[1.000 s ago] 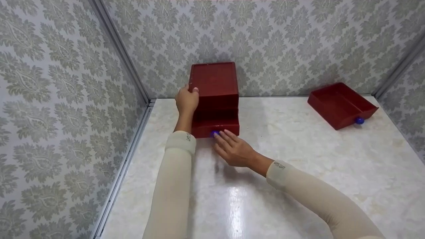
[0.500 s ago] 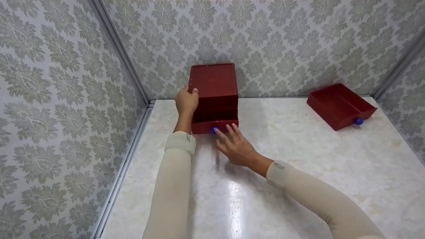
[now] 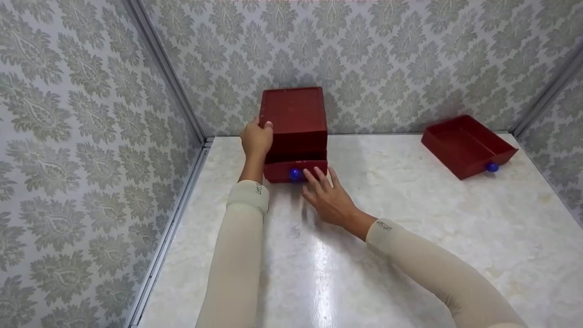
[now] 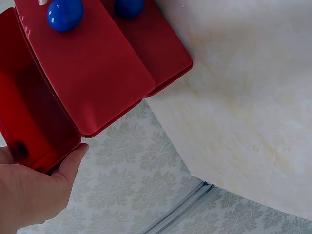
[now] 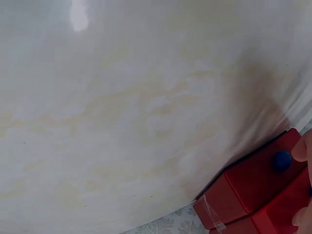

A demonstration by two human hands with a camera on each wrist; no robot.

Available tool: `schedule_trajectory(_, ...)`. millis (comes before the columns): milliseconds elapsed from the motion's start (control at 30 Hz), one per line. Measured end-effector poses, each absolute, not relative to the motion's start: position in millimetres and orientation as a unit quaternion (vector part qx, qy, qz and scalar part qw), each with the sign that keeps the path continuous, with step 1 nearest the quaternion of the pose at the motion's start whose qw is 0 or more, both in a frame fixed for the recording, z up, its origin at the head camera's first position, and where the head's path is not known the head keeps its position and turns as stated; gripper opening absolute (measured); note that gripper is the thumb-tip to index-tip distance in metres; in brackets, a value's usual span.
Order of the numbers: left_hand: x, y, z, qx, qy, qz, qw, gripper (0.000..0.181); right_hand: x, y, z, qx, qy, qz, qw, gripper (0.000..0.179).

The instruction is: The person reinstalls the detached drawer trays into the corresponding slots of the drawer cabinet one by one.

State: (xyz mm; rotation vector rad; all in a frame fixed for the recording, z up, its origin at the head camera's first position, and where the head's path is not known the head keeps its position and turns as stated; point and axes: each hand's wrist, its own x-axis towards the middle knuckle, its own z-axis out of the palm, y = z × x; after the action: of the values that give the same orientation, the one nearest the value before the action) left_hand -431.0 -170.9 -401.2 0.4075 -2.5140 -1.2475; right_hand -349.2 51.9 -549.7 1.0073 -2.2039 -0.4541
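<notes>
A red drawer cabinet [image 3: 294, 109] stands by the back wall, its upper slot hollow. My left hand [image 3: 256, 140] grips the cabinet's left side wall; the left wrist view [image 4: 41, 192] shows the thumb at the slot's edge. Below the slot, a red drawer [image 3: 278, 174] with a blue knob [image 3: 295, 174] sits in the cabinet, standing slightly forward. My right hand [image 3: 330, 198] touches that drawer's front just right of the knob, fingers mostly straight. Under it, the left wrist view shows a lower drawer [image 4: 168, 63] with its own blue knob [image 4: 129, 6].
A separate red drawer [image 3: 460, 150] with a blue knob [image 3: 492, 167] lies on the marbled table [image 3: 410, 209] at the far right, near the back wall. Patterned panels [image 3: 82, 150] with metal edge strips border the table's left side and back.
The drawer under the slot has slid back into the cabinet. My right hand moved forward with it, its fingers shifting off the knob to the right. My left hand stayed in place.
</notes>
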Motion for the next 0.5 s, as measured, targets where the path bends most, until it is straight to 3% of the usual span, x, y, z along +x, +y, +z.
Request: schedule_trajectory(500, -429.6, -171.1, -401.0, 0.147, -0.879, -0.428, 0.154, 0.055, -359.2, 59.4, -548.8, 0.337, -0.897, -0.167, 0.232, 0.053)
